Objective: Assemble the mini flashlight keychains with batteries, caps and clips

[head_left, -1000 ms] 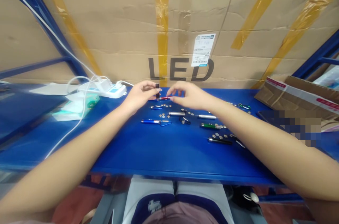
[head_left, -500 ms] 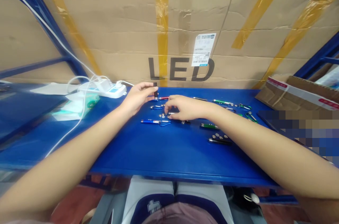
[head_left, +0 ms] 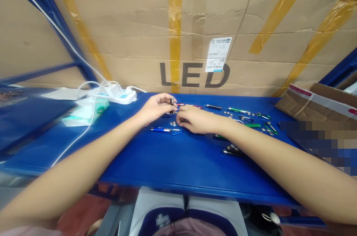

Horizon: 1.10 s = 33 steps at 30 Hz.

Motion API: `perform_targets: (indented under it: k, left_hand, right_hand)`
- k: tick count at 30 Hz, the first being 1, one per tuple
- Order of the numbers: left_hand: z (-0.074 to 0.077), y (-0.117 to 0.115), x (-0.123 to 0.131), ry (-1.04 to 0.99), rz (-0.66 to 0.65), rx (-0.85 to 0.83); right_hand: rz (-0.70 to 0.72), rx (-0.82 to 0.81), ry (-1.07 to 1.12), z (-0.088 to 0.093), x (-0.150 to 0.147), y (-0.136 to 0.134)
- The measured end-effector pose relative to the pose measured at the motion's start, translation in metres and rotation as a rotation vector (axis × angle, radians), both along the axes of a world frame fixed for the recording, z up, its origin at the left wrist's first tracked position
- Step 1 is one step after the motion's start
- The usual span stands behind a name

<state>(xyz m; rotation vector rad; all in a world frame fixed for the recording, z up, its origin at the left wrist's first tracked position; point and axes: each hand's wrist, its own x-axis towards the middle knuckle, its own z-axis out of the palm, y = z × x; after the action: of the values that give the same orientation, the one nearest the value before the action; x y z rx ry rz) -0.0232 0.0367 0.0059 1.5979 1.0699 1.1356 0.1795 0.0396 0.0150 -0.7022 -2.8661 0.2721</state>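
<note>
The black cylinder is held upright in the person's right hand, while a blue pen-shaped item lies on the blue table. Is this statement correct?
Not entirely: the head view shows the black cylinder in the person's left hand, not the right. It is held upright, and a blue pen-shaped item lies on the blue table.

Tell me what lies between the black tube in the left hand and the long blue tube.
Small round discs and a partly hidden blue piece lie between the black tube and long blue tube, seen in the head view.
</note>
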Motion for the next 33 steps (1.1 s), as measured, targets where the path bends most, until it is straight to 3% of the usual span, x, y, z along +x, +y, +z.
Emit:
perform_targets:
  k: [5, 16, 24, 33]
  left_hand:
    - [0.001, -0.001, 0.0, 0.007, -0.086, -0.015]
    - [0.006, -0.004, 0.003, -0.035, -0.02, -0.038]
    - [0.001, -0.002, 0.001, 0.023, -0.064, 0.003]
    - [-0.001, 0.0, 0.0, 0.008, -0.085, -0.02]
  right_hand:
    - [0.034, 0.059, 0.008, -0.002, 0.001, -0.001]
    - [-0.054, -0.056, -0.051, 0.011, 0.016, 0.011]
    - [-0.14, 0.025, -0.017, -0.001, 0.013, 0.019]
    - [-0.1, 0.054, -0.062, -0.006, 0.011, 0.021]
